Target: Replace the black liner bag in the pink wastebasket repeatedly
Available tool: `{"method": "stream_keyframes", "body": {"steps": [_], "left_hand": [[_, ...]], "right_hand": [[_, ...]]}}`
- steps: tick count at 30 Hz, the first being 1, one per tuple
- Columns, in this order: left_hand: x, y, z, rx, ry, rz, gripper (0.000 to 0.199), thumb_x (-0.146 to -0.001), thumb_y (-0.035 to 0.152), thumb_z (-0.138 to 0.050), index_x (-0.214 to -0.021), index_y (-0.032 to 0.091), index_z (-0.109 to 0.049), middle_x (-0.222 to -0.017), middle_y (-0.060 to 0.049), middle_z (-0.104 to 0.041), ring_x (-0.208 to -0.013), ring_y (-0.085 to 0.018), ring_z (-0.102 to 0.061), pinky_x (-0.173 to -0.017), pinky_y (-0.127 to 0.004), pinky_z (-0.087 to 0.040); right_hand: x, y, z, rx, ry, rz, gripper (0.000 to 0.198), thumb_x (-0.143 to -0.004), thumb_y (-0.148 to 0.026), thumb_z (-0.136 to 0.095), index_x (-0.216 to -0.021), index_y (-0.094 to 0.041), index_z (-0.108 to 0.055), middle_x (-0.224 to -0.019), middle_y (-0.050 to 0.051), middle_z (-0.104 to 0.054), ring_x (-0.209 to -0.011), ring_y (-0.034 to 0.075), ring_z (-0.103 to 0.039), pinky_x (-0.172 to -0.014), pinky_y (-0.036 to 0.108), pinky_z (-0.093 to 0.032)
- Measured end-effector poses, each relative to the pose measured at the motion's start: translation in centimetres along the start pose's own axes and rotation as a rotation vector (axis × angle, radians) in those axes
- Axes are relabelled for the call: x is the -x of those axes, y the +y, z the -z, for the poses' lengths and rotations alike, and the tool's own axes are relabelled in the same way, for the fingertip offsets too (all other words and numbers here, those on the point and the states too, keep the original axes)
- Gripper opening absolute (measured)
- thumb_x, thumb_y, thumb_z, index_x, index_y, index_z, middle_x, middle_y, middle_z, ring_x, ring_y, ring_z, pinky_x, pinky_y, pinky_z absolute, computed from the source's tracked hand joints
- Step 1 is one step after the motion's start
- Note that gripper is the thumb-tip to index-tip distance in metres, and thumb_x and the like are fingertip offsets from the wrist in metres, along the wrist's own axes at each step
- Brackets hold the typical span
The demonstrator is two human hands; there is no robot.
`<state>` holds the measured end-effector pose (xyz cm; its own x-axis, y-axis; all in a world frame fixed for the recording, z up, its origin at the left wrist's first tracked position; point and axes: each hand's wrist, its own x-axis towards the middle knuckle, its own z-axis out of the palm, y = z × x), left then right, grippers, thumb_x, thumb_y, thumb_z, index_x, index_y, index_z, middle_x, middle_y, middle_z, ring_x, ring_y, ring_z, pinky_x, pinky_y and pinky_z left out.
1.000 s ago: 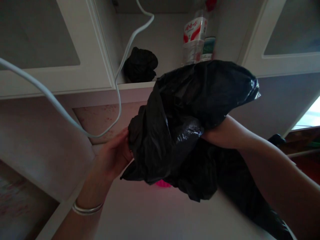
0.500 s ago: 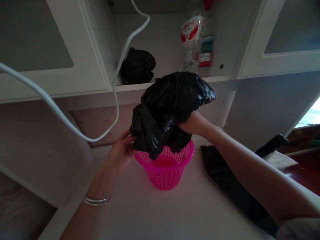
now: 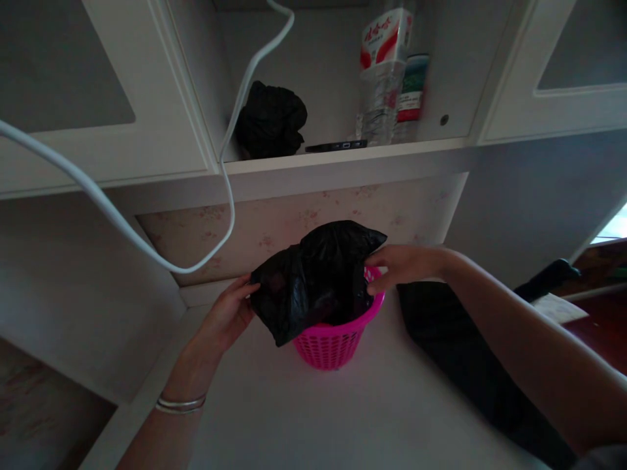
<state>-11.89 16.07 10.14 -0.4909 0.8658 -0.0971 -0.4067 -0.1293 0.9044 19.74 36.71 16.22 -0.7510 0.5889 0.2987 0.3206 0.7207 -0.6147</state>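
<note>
A black garbage bag drapes over the top of a pink plastic basket, partly down inside it and partly over its front left rim. My left hand is closed, pinching the bag's left edge between thumb and fingers. On the other side, my right hand grips the bag's right edge near the basket rim. The basket stands upright on a white surface, and the bag hides most of its opening.
A white cable hangs in front on the left. The shelf above bears a crumpled black bag, a phone, a clear plastic bottle and a green-and-red container. A dark long item lies under my right forearm.
The garbage bag has come down from above the basket onto its rim and into it. My right hand has moved out of the bag's underside to its right edge.
</note>
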Motion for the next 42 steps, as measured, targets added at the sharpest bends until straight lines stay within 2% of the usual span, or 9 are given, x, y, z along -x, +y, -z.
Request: {"method": "stream_keyframes", "body": {"steps": [3,6,11,18,23,26,31,37,42], "left_hand": [[0.1,0.2,-0.3,-0.014,-0.002,-0.033,0.028,-0.074,0.004,-0.078,-0.1,0.013,-0.076,-0.097,-0.009,-0.08,-0.075,-0.017,-0.073,-0.063,-0.024,-0.059],[0.6,0.6,-1.0,-0.021,-0.007,-0.068,0.03,-0.076,0.006,-0.077,-0.104,0.016,-0.077,-0.105,-0.008,-0.08,-0.081,-0.017,-0.074,-0.068,-0.023,-0.059],[1.3,0.5,-2.7,-0.03,-0.012,-0.058,0.036,-0.082,0.013,-0.076,-0.117,0.022,-0.075,-0.113,-0.006,-0.08,-0.09,-0.019,-0.076,-0.07,-0.023,-0.059],[0.8,0.2,-1.5,-0.063,0.034,-0.066,0.046,-0.088,0.022,-0.075,-0.133,0.025,-0.07,-0.125,-0.008,-0.078,-0.107,-0.023,-0.076,-0.087,-0.029,-0.061],[0.5,-0.1,-1.5,-0.099,0.031,-0.066,0.048,-0.086,0.021,-0.078,-0.133,0.03,-0.072,-0.129,-0.007,-0.077,-0.108,-0.023,-0.076,-0.089,-0.028,-0.06],[0.7,-0.4,-2.9,-0.116,0.005,-0.104,0.046,-0.082,0.025,-0.084,-0.127,0.029,-0.076,-0.129,-0.005,-0.077,-0.114,-0.023,-0.074,-0.096,-0.027,-0.057],[1.0,-0.5,-4.0,-0.122,0.03,-0.168,0.046,-0.076,0.029,-0.089,-0.121,0.024,-0.079,-0.122,-0.007,-0.08,-0.119,-0.026,-0.071,-0.104,-0.029,-0.054],[0.6,-0.5,-1.4,-0.04,0.23,-0.192,0.028,-0.089,0.024,-0.075,-0.117,0.025,-0.076,-0.111,-0.005,-0.082,-0.103,-0.023,-0.077,-0.09,-0.032,-0.062],[0.8,-2.7,0.2,0.037,0.223,-0.163,0.027,-0.085,0.021,-0.075,-0.112,0.024,-0.073,-0.114,-0.003,-0.08,-0.102,-0.022,-0.077,-0.086,-0.031,-0.063]], "right_hand": [[0.6,0.4,1.7,-0.084,-0.025,-0.173,0.044,-0.081,-0.061,-0.072,-0.077,-0.018,-0.079,-0.075,0.006,-0.075,-0.067,0.02,-0.069,-0.061,0.03,-0.056],[0.5,0.2,1.8,-0.146,0.265,-0.276,0.056,-0.092,-0.066,-0.057,-0.108,-0.015,-0.076,-0.1,0.013,-0.077,-0.057,0.014,-0.064,-0.05,0.027,-0.052],[-0.9,-1.4,-1.6,-0.008,0.203,-0.059,0.072,-0.096,-0.059,-0.058,-0.157,-0.023,-0.047,-0.159,0.016,-0.05,-0.073,0.015,-0.072,-0.066,0.032,-0.06],[-2.1,-1.9,-5.5,0.103,-0.044,0.062,0.049,-0.101,-0.052,-0.052,-0.14,-0.027,-0.069,-0.113,0.005,-0.081,-0.097,0.025,-0.077,-0.092,0.037,-0.057],[-2.0,-3.0,-5.1,0.151,-0.016,-0.012,0.076,-0.104,-0.06,-0.04,-0.167,-0.018,-0.029,-0.106,0.012,-0.081,-0.091,0.029,-0.077,-0.088,0.043,-0.057],[-2.3,-4.4,-6.3,0.271,-0.086,0.103,0.071,-0.105,-0.063,-0.038,-0.165,-0.027,-0.034,-0.108,0.01,-0.08,-0.097,0.03,-0.076,-0.092,0.042,-0.054],[-3.1,-5.4,-8.2,0.357,-0.173,0.191,0.063,-0.107,-0.06,-0.032,-0.094,-0.021,-0.08,-0.083,0.01,-0.077,-0.078,0.026,-0.073,-0.077,0.036,-0.05],[1.7,-3.6,-6.5,0.153,0.195,-0.034,0.045,-0.101,-0.056,-0.051,-0.078,-0.021,-0.066,-0.063,0.002,-0.062,-0.06,0.017,-0.059,-0.058,0.03,-0.04],[8.7,-1.6,-9.4,-0.384,0.585,-0.334,0.034,-0.08,-0.048,-0.077,-0.091,-0.026,-0.054,-0.066,-0.004,-0.056,-0.054,0.015,-0.052,-0.049,0.028,-0.04]]}}
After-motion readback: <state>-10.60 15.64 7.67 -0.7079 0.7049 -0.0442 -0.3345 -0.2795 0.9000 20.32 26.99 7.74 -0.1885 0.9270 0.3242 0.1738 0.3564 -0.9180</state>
